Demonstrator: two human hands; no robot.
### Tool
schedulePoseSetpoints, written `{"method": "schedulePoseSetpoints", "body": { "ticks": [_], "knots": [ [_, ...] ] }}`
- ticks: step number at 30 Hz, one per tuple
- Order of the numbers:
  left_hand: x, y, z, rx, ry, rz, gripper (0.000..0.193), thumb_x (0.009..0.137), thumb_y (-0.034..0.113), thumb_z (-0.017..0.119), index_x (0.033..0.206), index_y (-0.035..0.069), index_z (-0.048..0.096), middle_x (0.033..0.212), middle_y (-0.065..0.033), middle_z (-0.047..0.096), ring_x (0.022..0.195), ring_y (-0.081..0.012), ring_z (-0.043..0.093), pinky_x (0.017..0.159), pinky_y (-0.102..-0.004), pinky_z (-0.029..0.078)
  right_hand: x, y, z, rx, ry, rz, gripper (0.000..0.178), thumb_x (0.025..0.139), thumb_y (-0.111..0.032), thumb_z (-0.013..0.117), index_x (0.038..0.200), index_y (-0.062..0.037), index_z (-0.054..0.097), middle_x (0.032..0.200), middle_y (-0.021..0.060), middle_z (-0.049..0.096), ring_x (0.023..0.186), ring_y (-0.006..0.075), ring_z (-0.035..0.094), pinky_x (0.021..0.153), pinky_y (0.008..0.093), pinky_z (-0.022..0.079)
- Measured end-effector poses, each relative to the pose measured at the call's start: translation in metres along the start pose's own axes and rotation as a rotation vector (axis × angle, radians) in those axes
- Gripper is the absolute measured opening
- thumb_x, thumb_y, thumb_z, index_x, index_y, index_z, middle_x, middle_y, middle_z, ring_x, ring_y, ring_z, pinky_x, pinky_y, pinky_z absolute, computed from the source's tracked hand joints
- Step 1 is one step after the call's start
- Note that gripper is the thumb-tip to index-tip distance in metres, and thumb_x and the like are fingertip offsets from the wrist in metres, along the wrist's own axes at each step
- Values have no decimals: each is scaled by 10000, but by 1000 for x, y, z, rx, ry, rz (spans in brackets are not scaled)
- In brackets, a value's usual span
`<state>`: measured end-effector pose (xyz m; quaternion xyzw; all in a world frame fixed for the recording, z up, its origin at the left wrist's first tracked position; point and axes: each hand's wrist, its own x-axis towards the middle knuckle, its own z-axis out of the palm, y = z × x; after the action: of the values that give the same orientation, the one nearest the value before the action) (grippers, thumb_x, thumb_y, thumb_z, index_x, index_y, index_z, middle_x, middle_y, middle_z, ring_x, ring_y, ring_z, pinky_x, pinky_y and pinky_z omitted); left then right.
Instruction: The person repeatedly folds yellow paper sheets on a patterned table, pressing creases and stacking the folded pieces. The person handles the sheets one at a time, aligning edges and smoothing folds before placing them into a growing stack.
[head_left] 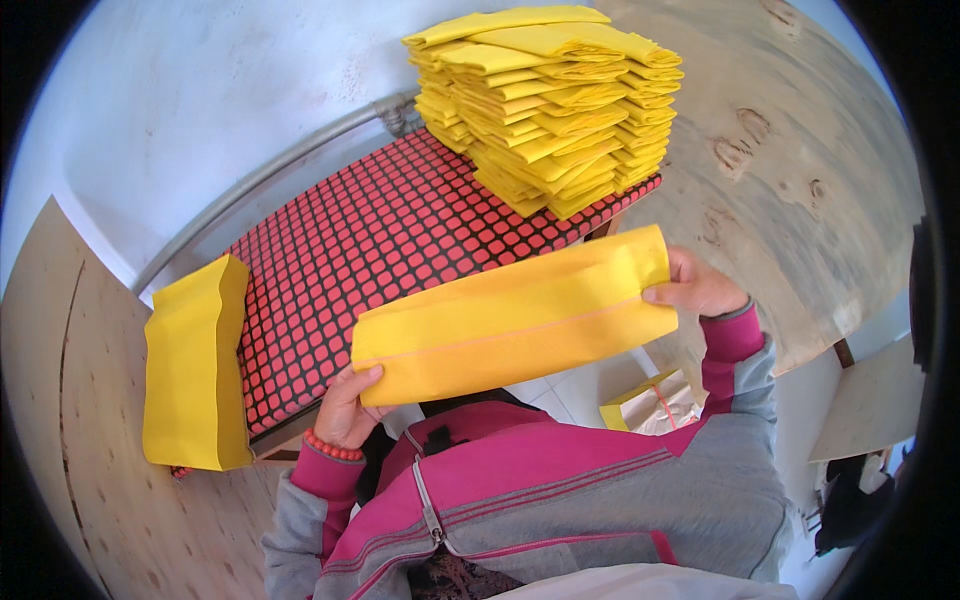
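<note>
A long yellow piece (510, 310), which looks like a folded paper bag, is stretched between my hands in front of my chest. It tilts up toward the right, and a thin pinkish line runs along its length. My left hand (345, 408) pinches its lower left corner, thumb on top. At the right end my right hand (703, 284) grips the edge, with the thumb on the front face and the other fingers behind. Another yellow bag (190, 370) rests at the left end of the table.
A tall stack of folded yellow bags (550, 110) sits at the far end of a red-and-black checked tabletop (340, 270). Wooden boards (770, 180) stand to the right and left. Below, on the tiled floor, lies a yellow-edged package (655, 405). A pipe (250, 180) runs along the wall.
</note>
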<state>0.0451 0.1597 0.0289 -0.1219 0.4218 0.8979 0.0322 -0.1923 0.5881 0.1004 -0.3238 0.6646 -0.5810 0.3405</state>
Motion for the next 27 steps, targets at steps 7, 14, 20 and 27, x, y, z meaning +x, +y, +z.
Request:
{"method": "schedulePoseSetpoints", "body": {
  "ticks": [7,14,20,27],
  "knots": [
    [29,96,71,404,-183,288,471,929,184,662,1335,-32,556,1249,-136,668,1087,-216,679,931,-344,547,8,-114,-61,-365,194,-277,549,929,-167,698,1419,-5,511,1310,51,647,1162,124,613,1000,303,497],
    [141,210,189,437,-274,449,303,984,198,675,1242,49,619,1145,-35,670,979,-122,648,778,-234,550,81,-202,-202,-275,426,-405,301,964,-250,673,1131,-1,645,1111,124,711,1030,226,684,895,340,541],
    [244,214,237,566,-192,375,361,970,211,695,1271,36,603,1182,-66,675,1030,-155,672,835,-250,582,162,-187,-330,-154,650,-186,383,919,-270,760,1225,-60,663,1131,3,700,1003,74,661,845,223,553],
    [292,210,230,620,-196,161,357,988,250,667,1267,40,591,1038,-70,726,844,-119,721,679,-189,591,205,-143,-373,-102,673,-71,349,905,-272,777,1166,-58,687,1096,39,718,951,117,689,799,245,575]
  ]
}}
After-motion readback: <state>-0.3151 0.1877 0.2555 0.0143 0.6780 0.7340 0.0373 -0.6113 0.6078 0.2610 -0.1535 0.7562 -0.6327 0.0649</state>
